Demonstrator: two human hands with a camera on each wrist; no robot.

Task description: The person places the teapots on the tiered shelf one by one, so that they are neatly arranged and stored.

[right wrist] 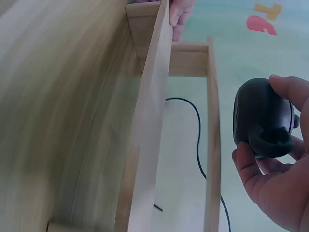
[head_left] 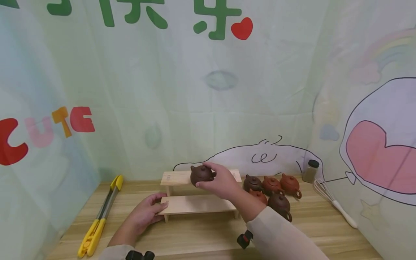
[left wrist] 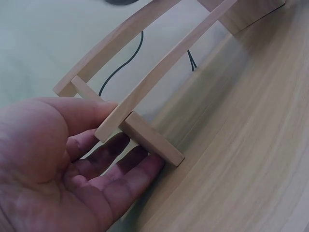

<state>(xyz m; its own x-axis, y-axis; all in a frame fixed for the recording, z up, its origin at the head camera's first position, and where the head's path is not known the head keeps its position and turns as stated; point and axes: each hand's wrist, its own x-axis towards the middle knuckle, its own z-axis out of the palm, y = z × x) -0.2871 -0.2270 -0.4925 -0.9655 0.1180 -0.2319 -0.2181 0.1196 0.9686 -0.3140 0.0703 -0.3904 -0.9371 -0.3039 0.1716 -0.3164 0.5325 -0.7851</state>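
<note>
My right hand (head_left: pixel 222 181) holds a small dark brown teapot (head_left: pixel 200 174) in front of the stand's upper shelf, thumb and fingers pinching its body. In the right wrist view, the teapot's handle (right wrist: pixel 270 141) faces the palm and the body hangs in the air beside the shelves. My left hand (head_left: pixel 147 213) grips the left end of a two-tier wooden stand (head_left: pixel 198 204). The left wrist view shows its thumb on the lower shelf's end and the other fingers below, around the leg (left wrist: pixel 153 140).
Right of the stand sit several teapots, among them a reddish one (head_left: pixel 290 185) and a dark one (head_left: pixel 279 204). A dark-lidded jar (head_left: pixel 311 171) and a white-handled whisk (head_left: pixel 338 206) lie farther right. Yellow-handled tongs (head_left: pixel 100 218) lie at left. A printed curtain (head_left: pixel 156 90) hangs behind.
</note>
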